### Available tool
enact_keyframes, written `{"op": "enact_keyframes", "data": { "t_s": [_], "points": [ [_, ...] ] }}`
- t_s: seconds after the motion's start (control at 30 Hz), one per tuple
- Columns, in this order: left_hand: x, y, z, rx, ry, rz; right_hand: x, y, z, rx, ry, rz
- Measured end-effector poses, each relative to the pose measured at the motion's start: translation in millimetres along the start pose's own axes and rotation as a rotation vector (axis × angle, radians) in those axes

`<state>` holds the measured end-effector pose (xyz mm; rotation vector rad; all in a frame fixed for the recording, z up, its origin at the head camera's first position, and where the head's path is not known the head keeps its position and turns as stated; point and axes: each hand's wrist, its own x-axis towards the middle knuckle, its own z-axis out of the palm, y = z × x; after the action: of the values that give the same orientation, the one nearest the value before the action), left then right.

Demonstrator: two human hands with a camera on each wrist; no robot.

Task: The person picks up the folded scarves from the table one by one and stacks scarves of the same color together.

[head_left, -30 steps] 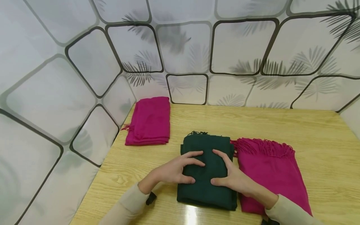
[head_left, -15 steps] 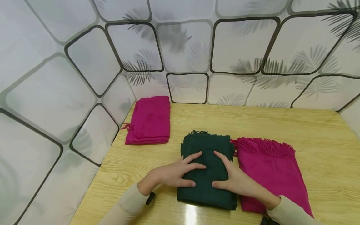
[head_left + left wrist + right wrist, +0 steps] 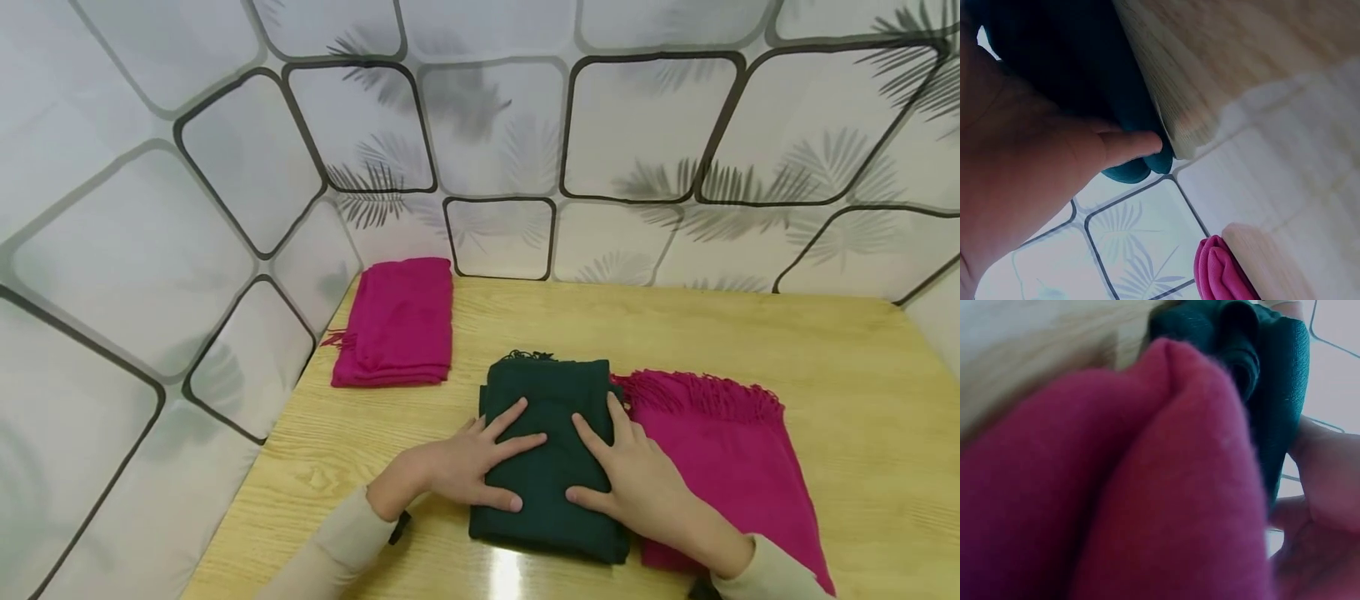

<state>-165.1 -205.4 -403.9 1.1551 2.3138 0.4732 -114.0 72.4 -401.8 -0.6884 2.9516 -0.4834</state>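
Green cloth (image 3: 551, 475) was touched by left hand (image 3: 467, 468) and right hand (image 3: 641, 479), both spread wide; pink cloth (image 3: 731, 467) was seen close at right

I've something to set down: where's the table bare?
The wooden table is bare behind the folded dark green cloth, toward the patterned fabric backdrop, and right of the large fringed magenta cloth. A patch divides the green cloth from the small folded magenta cloth. Crowded: front middle, left hand and right hand on the green cloth.
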Motion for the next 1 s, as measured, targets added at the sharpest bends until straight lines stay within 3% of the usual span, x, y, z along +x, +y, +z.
{"op": "enact_keyframes", "data": {
  "t_s": [0.07,0.23,0.33,0.47,0.73,1.0],
  "points": [
    [1.4,0.4,0.3,-0.009,-0.016,0.006,-1.9,0.5,1.1,0.04,-0.038,-0.01],
    [3.3,1.6,0.1,-0.024,-0.028,0.003,-2.5,6.0,2.5,0.256,-0.249,0.029],
    [2.5,2.6,-0.3,-0.02,-0.035,-0.029,0.5,8.0,2.9,0.27,-0.318,0.03],
    [2.5,4.8,-0.3,-0.002,-0.051,-0.062,3.8,8.1,2.3,0.221,-0.34,0.018],
    [5.0,8.0,1.7,0.04,-0.065,-0.054,4.2,7.0,1.6,0.12,-0.34,0.013],
    [6.4,10.3,1.6,0.06,-0.082,-0.059,3.4,6.7,3.2,0.127,-0.351,0.013]
  ]
}}
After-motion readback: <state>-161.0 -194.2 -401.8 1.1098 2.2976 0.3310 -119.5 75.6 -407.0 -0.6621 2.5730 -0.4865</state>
